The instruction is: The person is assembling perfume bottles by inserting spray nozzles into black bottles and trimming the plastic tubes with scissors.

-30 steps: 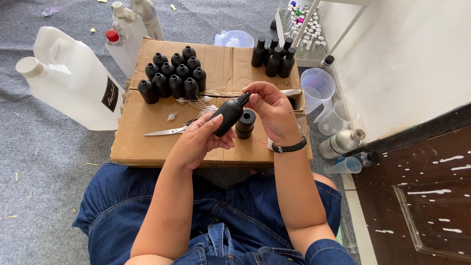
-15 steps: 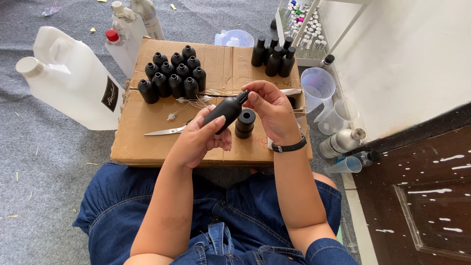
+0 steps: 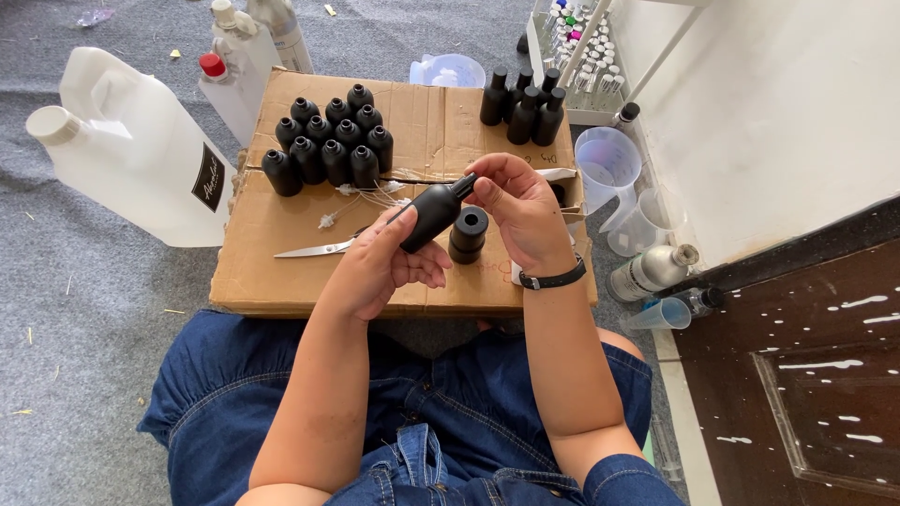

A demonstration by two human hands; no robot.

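Head view: left hand (image 3: pixel 380 267) grips black bottle (image 3: pixel 431 214); right hand (image 3: pixel 520 211) pinches its top.

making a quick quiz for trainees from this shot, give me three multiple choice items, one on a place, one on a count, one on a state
1. Where do the scissors lie?
A. on the cardboard, left of the hands
B. on the grey floor
C. in the measuring jug

2. How many black bottles make up the capped group at the cardboard's far right?
A. two
B. five
C. nine

3. How is the black bottle in the hands held?
A. upright on the cardboard
B. tilted, off the cardboard
C. lying flat in the lap

Key: 1 A, the scissors rest on the cardboard beside the left hand. 2 B, five capped tops show there. 3 B, the left hand holds its body while the right hand pinches its top, neck slanting up to the right.
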